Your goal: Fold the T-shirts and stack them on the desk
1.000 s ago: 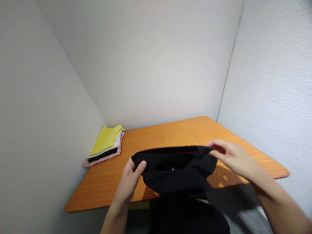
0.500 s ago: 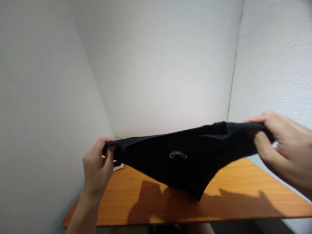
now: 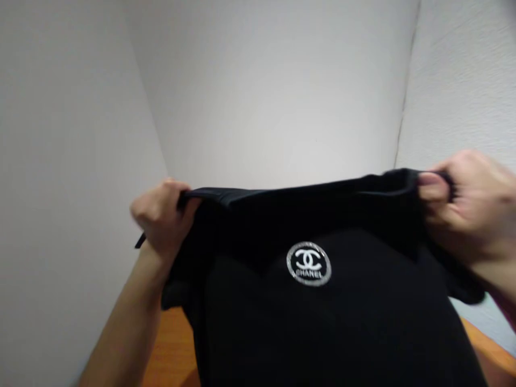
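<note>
A black T-shirt (image 3: 322, 328) hangs stretched out between my two hands, its front facing me. On its chest is a round white badge (image 3: 308, 264) with a double-C logo and the word CHANEL. My left hand (image 3: 165, 207) is closed around the shirt's upper left edge. At the upper right edge, my right hand (image 3: 463, 201) grips the cloth in a fist, thumb on the near side. Short sleeves droop below both hands. The shirt's lower part runs out of the bottom of the view.
Behind the shirt lies an orange-brown wooden table (image 3: 171, 344), mostly covered from view. Pale walls (image 3: 266, 97) close in the space at the left, back and right.
Both hands have risen with the shirt. Its cloth, slack and bunched before, now hangs open so the whole chest badge shows, and it covers most of the table.
</note>
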`<state>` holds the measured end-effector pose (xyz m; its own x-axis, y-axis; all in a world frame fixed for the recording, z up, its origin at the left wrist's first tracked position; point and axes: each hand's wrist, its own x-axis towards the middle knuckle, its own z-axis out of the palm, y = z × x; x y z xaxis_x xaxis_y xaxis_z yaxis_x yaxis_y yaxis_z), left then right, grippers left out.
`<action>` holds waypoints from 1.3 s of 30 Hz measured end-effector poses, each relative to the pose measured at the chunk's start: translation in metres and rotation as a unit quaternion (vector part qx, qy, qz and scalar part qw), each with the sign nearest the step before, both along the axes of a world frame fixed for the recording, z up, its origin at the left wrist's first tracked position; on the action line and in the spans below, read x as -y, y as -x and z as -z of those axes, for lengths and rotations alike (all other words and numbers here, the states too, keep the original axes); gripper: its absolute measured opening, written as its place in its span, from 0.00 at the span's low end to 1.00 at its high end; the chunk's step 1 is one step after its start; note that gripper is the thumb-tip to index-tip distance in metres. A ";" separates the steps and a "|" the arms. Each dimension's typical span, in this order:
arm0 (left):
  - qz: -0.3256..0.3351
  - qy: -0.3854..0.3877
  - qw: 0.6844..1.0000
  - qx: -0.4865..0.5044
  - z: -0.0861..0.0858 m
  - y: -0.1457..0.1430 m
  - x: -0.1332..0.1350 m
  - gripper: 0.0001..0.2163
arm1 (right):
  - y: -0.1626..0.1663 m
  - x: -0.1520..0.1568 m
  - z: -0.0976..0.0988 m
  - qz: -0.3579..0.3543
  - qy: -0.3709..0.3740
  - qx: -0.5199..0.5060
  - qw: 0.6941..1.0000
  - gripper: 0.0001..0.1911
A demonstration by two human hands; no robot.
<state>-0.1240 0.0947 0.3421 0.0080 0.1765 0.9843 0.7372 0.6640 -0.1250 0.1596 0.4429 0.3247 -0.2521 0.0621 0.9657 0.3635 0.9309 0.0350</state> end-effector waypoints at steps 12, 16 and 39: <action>0.004 0.374 0.828 0.417 0.208 0.104 -0.157 0.16 | 0.198 -0.059 0.191 -0.018 0.194 0.378 0.905 0.21; -0.001 0.419 0.758 0.499 0.289 0.105 -0.163 0.26 | 0.197 -0.059 0.266 -0.020 0.247 0.441 0.863 0.23; -0.017 0.412 0.812 0.414 0.297 0.110 -0.178 0.24 | 0.229 -0.118 0.338 0.018 0.304 0.437 0.846 0.32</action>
<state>-0.2339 0.2724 0.0454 -0.6149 0.7635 0.1977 0.7778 0.6284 -0.0077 -0.0698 0.5612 -0.0132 -0.8403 0.5045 0.1985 0.4757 0.8617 -0.1766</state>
